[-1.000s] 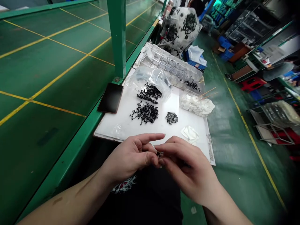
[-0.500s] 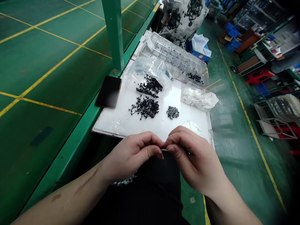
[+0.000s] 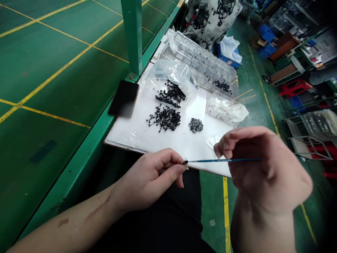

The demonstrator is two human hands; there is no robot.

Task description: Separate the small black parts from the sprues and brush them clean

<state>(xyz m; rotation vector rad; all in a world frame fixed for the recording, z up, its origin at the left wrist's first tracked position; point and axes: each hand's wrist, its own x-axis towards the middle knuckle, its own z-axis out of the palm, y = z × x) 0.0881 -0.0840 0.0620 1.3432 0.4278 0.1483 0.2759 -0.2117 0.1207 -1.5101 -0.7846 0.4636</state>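
My left hand point(image 3: 158, 175) is closed in a pinch on a small black part point(image 3: 185, 162) at its fingertips, just past the table's near edge; the fingers hide most of it. A thin blue brush point(image 3: 216, 160) runs level from my right hand point(image 3: 265, 168), its pale, narrow tip at the black part. Whether the tip touches it I cannot tell. My right fingers curl round the brush's other end, slightly blurred. Beyond the hands lie a pile of black branching parts point(image 3: 165, 118) and a smaller heap of grey-black small pieces point(image 3: 196, 125) on the white table top point(image 3: 137, 137).
A clear plastic bag point(image 3: 171, 70) holds more black parts. Behind it stands a clear compartment tray point(image 3: 202, 52). A box with white wrapping point(image 3: 223, 109) and two thin sticks is at the right. A dark tablet point(image 3: 123, 99) lies by the green post point(image 3: 132, 38).
My right hand has moved away from the left one, to the right, and now shows the blue brush. My left hand keeps its pinch in nearly the same place.
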